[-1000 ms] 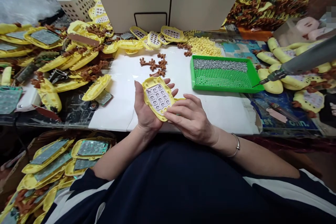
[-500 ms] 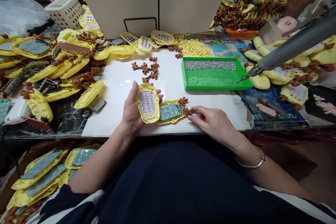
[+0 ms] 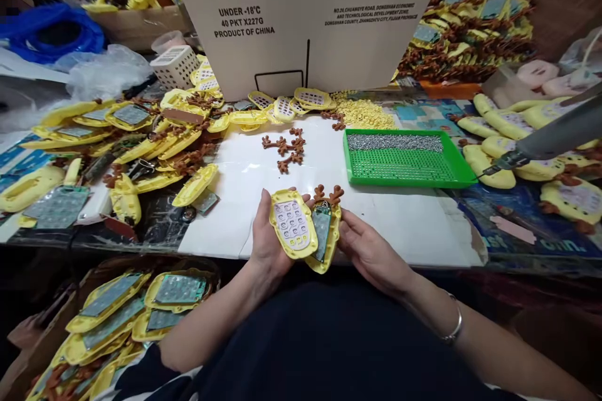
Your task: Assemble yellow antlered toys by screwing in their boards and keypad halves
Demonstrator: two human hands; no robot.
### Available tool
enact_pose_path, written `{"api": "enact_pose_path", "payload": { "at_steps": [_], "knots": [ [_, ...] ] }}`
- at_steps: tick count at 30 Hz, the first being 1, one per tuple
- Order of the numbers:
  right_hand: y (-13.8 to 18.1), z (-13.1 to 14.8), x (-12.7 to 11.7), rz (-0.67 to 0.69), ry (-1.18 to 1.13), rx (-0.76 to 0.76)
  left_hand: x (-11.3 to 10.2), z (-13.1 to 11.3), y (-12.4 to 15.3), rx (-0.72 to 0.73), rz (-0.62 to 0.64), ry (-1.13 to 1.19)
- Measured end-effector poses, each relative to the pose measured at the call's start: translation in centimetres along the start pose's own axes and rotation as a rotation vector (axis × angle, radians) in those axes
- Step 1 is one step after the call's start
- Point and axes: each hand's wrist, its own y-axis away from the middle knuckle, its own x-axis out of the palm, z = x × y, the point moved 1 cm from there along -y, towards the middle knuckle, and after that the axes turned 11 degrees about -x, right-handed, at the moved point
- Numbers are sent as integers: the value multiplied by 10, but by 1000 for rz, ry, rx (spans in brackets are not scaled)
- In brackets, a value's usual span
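My left hand point(image 3: 267, 243) is closed around a yellow plastic shell half with a white keypad point(image 3: 294, 225), its inner side facing up. Beside it, partly under its right edge, is the other yellow shell half with a circuit board point(image 3: 322, 232). Brown antlers point(image 3: 328, 194) stick out from the top of that half. My right hand point(image 3: 371, 250) grips this board half by its right edge, fingers partly hidden behind it. Several loose brown antler pieces point(image 3: 283, 149) lie on the white work surface point(image 3: 239, 200) beyond my hands.
A green tray point(image 3: 404, 180) of small metal screws stands right of centre, a screwdriver point(image 3: 540, 141) hanging over its right corner. Yellow shells point(image 3: 195, 185) pile up on the left, finished-looking yellow pieces point(image 3: 512, 122) on the right. A carton point(image 3: 282, 19) stands behind small yellow parts point(image 3: 367, 114).
The board half has swung from lying sideways to upright, antlers pointing away from me. My right hand has moved from the antlers to its side edge. The view has tilted up and left.
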Motion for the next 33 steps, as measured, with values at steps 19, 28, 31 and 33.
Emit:
{"api": "enact_pose_path", "payload": {
  "at_steps": [19, 28, 31, 33],
  "knots": [
    [-22, 34, -11, 63, 621, -195, 2, 12, -18, 50, 194, -40],
    [-30, 32, 8, 153, 1343, -505, 9, 19, -20, 45, 262, 22],
    [-30, 29, 10, 159, 1415, -544, 9, 21, -21, 66, 285, 40],
    [-30, 27, 10, 155, 1444, -568, 9, 22, -21, 70, 280, 44]
  ]
}}
